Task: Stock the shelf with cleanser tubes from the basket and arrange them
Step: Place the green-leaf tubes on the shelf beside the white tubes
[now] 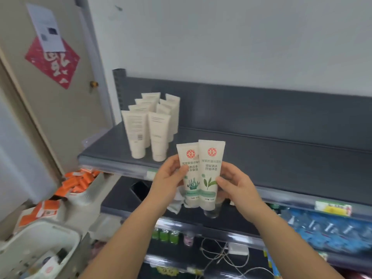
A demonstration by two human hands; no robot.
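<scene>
Head view: left hand (168, 178) pinches seaweed tube (188, 156), right hand (235, 184) leaf tube (211, 158); seemingly light, squashy; grip mid-body. Shelved row (149, 121): ten o'clock.

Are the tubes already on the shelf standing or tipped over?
Standing: the stocked tubes sit cap-down in two rows on the shelf, none lying flat.
</scene>
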